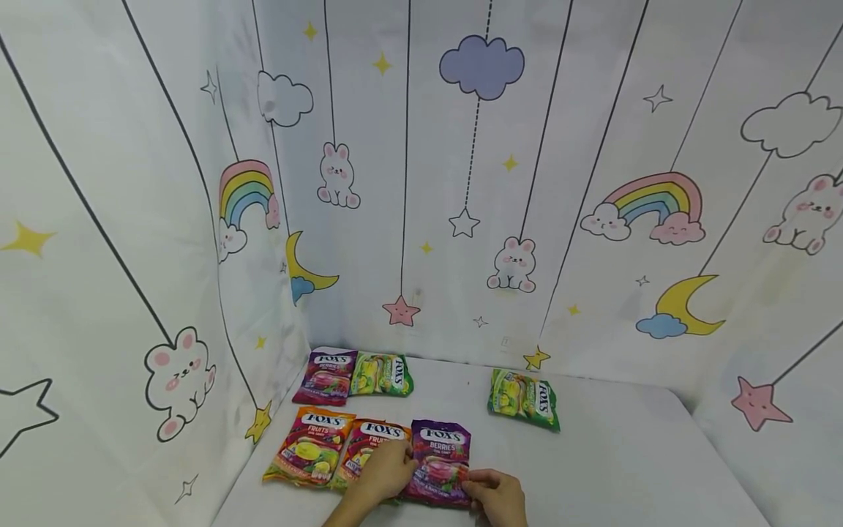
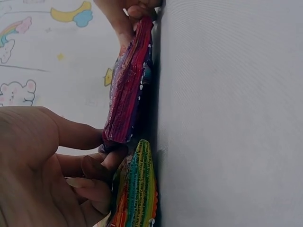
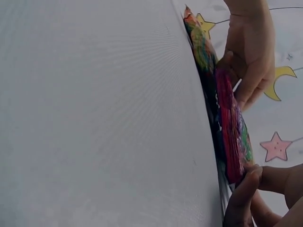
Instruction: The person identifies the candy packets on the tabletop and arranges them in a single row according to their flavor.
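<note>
A purple Fox's berries candy bag (image 1: 440,465) lies face up at the front of the table. My left hand (image 1: 388,472) pinches its left edge while lying over part of an orange Fox's fruits candy bag (image 1: 358,446). On the opposite side, my right hand (image 1: 497,498) pinches the purple bag's right edge between thumb and fingers. Seen from the left wrist, the purple bag (image 2: 128,90) is held at both ends, slightly raised off the table beside the fruits bag (image 2: 137,189). The right wrist view shows the thumb and fingers of the right hand (image 3: 251,198) on the bag's near corner.
Another orange fruits bag (image 1: 311,448) lies at the far left of the front row. Behind it are a purple berries bag (image 1: 326,377) and a green Fox's bag (image 1: 382,375) side by side. A second green bag (image 1: 523,397) lies apart at the back right. Patterned white curtains (image 1: 421,183) surround the table.
</note>
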A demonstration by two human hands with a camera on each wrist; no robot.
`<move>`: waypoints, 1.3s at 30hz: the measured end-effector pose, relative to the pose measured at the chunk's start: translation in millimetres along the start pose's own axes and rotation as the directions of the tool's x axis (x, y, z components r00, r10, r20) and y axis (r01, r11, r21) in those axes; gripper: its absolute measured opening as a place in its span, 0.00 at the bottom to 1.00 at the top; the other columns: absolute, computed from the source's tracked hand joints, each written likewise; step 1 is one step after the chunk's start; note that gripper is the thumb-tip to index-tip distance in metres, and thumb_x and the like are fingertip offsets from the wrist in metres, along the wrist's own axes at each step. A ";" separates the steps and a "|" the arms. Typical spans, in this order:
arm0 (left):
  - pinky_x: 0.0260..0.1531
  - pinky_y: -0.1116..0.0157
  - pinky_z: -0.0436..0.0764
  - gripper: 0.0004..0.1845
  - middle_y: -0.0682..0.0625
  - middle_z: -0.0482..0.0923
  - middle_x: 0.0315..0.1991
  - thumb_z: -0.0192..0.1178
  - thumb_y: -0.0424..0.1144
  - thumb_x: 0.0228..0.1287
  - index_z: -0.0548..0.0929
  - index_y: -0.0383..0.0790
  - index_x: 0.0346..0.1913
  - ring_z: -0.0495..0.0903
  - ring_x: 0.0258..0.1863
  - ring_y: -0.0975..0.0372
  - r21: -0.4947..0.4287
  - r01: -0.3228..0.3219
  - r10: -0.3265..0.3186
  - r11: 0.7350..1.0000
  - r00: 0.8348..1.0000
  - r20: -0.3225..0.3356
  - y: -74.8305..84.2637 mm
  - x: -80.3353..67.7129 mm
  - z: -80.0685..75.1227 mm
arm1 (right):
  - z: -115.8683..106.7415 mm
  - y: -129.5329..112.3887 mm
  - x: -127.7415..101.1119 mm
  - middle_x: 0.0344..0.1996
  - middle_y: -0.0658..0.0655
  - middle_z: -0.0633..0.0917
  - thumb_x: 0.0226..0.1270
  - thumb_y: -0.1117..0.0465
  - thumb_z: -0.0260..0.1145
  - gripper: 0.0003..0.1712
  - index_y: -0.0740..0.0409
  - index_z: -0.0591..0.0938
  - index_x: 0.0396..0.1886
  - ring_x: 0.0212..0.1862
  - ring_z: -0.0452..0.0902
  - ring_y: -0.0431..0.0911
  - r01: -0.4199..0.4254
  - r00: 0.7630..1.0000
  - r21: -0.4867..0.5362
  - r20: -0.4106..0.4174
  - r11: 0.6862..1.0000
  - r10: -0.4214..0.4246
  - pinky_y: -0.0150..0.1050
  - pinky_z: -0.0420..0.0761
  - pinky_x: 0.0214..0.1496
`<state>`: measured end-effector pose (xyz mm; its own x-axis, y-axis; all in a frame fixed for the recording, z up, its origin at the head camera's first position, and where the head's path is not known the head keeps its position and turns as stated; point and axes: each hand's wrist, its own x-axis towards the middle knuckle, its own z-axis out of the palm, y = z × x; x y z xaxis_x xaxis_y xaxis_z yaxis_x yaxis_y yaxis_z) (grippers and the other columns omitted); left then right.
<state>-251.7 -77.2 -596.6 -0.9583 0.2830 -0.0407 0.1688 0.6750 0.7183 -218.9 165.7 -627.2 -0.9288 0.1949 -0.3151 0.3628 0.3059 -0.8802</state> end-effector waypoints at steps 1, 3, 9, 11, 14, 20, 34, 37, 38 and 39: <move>0.26 0.63 0.74 0.07 0.55 0.77 0.26 0.67 0.40 0.69 0.84 0.39 0.39 0.74 0.25 0.62 -0.002 0.001 -0.001 1.000 1.000 0.001 -0.2 0.1 0.6 | -0.6 0.4 0.7 0.25 0.49 0.86 0.61 0.62 0.79 0.10 0.61 0.90 0.40 0.26 0.79 0.42 -0.001 1.000 -0.004 0.007 1.000 0.001 0.36 0.78 0.28; 0.25 0.64 0.73 0.06 0.54 0.76 0.25 0.67 0.39 0.68 0.85 0.39 0.38 0.74 0.24 0.62 -0.015 0.004 -0.004 1.000 1.000 0.001 -0.4 0.6 1.0 | -2.3 1.0 1.7 0.26 0.50 0.87 0.61 0.62 0.79 0.12 0.62 0.89 0.41 0.26 0.80 0.43 0.002 1.000 -0.009 0.020 1.000 -0.002 0.36 0.79 0.28; 0.20 0.68 0.71 0.06 0.54 0.76 0.23 0.69 0.35 0.65 0.85 0.35 0.38 0.74 0.20 0.64 -0.052 0.005 -0.006 0.999 1.000 -0.016 1.1 0.7 1.6 | -5.8 0.5 3.2 0.28 0.51 0.87 0.59 0.63 0.80 0.17 0.66 0.87 0.46 0.27 0.82 0.43 0.009 0.999 0.001 0.052 1.000 -0.009 0.36 0.80 0.29; 0.20 0.68 0.71 0.06 0.54 0.76 0.23 0.70 0.35 0.64 0.86 0.35 0.38 0.74 0.20 0.64 -0.042 0.018 -0.019 0.999 1.000 -0.024 2.7 0.1 1.0 | -6.3 -0.2 3.2 0.28 0.51 0.88 0.59 0.63 0.80 0.18 0.66 0.86 0.46 0.27 0.82 0.43 0.017 0.998 0.003 0.059 1.000 -0.017 0.37 0.81 0.28; 0.23 0.65 0.76 0.08 0.54 0.78 0.24 0.72 0.36 0.62 0.86 0.35 0.38 0.75 0.24 0.63 -0.005 0.033 -0.033 0.999 0.998 -0.044 4.9 0.1 0.1 | -7.1 -3.1 1.8 0.28 0.51 0.87 0.59 0.64 0.80 0.20 0.68 0.85 0.47 0.26 0.82 0.43 0.024 0.998 0.006 0.062 1.000 -0.024 0.37 0.81 0.28; 0.31 0.56 0.79 0.10 0.53 0.79 0.29 0.75 0.37 0.60 0.85 0.37 0.38 0.75 0.30 0.60 0.036 0.079 -0.076 0.996 0.995 -0.060 6.8 1.1 1.9 | -6.5 -6.9 0.4 0.29 0.53 0.87 0.57 0.67 0.80 0.21 0.69 0.83 0.48 0.26 0.83 0.43 0.022 0.999 0.015 0.046 1.000 -0.022 0.37 0.81 0.27; 0.32 0.58 0.79 0.10 0.54 0.78 0.29 0.73 0.43 0.64 0.85 0.40 0.38 0.75 0.30 0.61 0.020 0.088 -0.087 0.996 0.995 -0.047 5.3 1.3 -3.0 | -5.6 -17.5 8.9 0.31 0.54 0.83 0.58 0.59 0.80 0.19 0.62 0.83 0.44 0.30 0.74 0.46 -0.013 1.000 -0.048 0.014 0.999 0.014 0.37 0.74 0.30; 0.30 0.60 0.78 0.10 0.55 0.78 0.28 0.73 0.44 0.64 0.85 0.41 0.37 0.75 0.28 0.62 0.048 0.070 -0.066 0.996 0.995 -0.078 7.3 0.1 -6.4 | -4.2 -22.4 11.5 0.31 0.54 0.81 0.56 0.58 0.81 0.20 0.61 0.84 0.44 0.30 0.73 0.45 0.005 1.000 -0.042 0.008 0.999 -0.005 0.37 0.73 0.30; 0.30 0.61 0.77 0.10 0.55 0.77 0.27 0.72 0.44 0.64 0.85 0.42 0.36 0.74 0.28 0.63 0.063 0.066 -0.061 0.996 0.994 -0.090 7.6 0.1 -7.3 | -3.2 -24.2 12.2 0.31 0.54 0.80 0.55 0.58 0.81 0.20 0.60 0.85 0.44 0.30 0.72 0.45 0.018 1.000 -0.040 0.004 0.999 -0.017 0.37 0.73 0.29; 0.28 0.61 0.76 0.10 0.55 0.77 0.26 0.72 0.44 0.64 0.84 0.42 0.35 0.74 0.27 0.62 0.070 0.060 -0.052 0.996 0.993 -0.101 8.0 0.1 -8.0 | -2.3 -27.1 12.5 0.31 0.53 0.80 0.55 0.58 0.81 0.19 0.60 0.85 0.43 0.30 0.72 0.45 0.030 1.000 -0.039 -0.001 0.999 -0.030 0.37 0.73 0.29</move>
<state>-252.3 -77.3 -585.3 -0.9842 0.1768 -0.0079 0.1270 0.7368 0.6640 -240.2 162.0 -606.4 -0.9392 0.1868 -0.2882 0.3376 0.3477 -0.8747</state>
